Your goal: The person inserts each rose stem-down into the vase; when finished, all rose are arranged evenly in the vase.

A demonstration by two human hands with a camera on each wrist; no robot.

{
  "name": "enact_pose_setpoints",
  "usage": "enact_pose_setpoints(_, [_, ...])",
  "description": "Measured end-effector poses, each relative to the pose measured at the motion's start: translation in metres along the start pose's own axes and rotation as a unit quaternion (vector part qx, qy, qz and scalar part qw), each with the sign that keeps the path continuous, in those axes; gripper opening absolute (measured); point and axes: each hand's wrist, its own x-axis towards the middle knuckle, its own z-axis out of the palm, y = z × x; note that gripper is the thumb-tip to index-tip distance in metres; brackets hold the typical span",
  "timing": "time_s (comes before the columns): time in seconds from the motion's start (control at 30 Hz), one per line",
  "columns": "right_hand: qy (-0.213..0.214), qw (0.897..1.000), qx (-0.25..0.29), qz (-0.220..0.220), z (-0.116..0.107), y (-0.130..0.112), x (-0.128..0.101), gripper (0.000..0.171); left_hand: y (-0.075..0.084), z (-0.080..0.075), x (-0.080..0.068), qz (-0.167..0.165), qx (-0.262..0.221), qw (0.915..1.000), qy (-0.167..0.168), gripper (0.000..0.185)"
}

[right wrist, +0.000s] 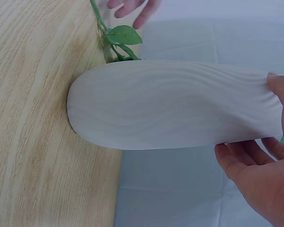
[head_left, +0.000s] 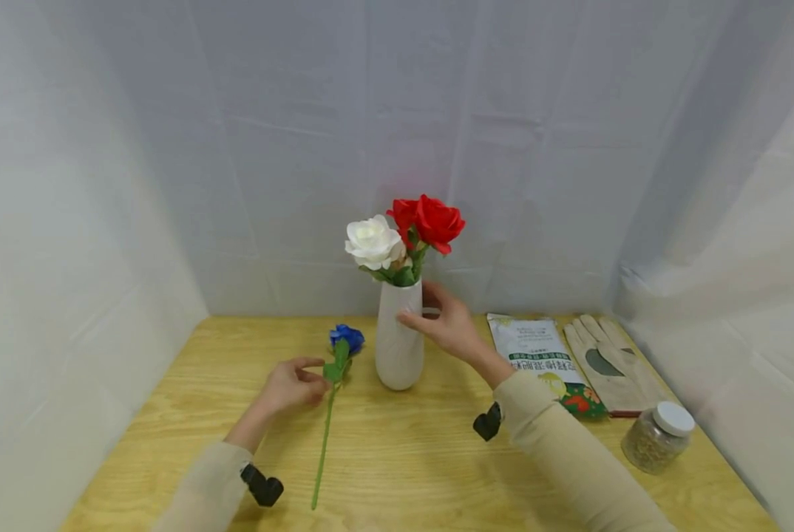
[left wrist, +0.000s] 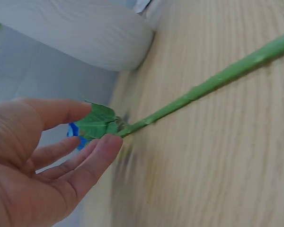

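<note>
A white vase stands upright on the wooden table, holding a white rose and red roses. My right hand grips the vase's upper part from the right, thumb on the near side and fingers behind. A blue rose lies left of the vase, its green stem running toward the near edge. My left hand is at its leaves. In the left wrist view, the thumb and fingers are parted around the leaves, one fingertip right at the stem.
Right of the vase lies a printed packet, with a pair of pale gloves beside it. A clear jar with a white lid stands at the table's right side. White sheeting hangs behind the table and on both sides.
</note>
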Motion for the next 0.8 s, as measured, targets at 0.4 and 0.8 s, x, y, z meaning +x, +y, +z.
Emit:
enact_pose_setpoints(0.4, [-0.003, 1.0, 0.013, -0.007, 0.0, 0.001, 0.001, 0.068, 0.002, 0.02, -0.007, -0.078, 0.053, 0.9953, 0.02, 0.069])
enact_pose_setpoints(0.8, [0.0, 1.0, 0.009, -0.012, 0.001, -0.001, 0.0, 0.067, 0.006, 0.023, -0.006, -0.114, 0.09, 0.989, 0.029, 0.05])
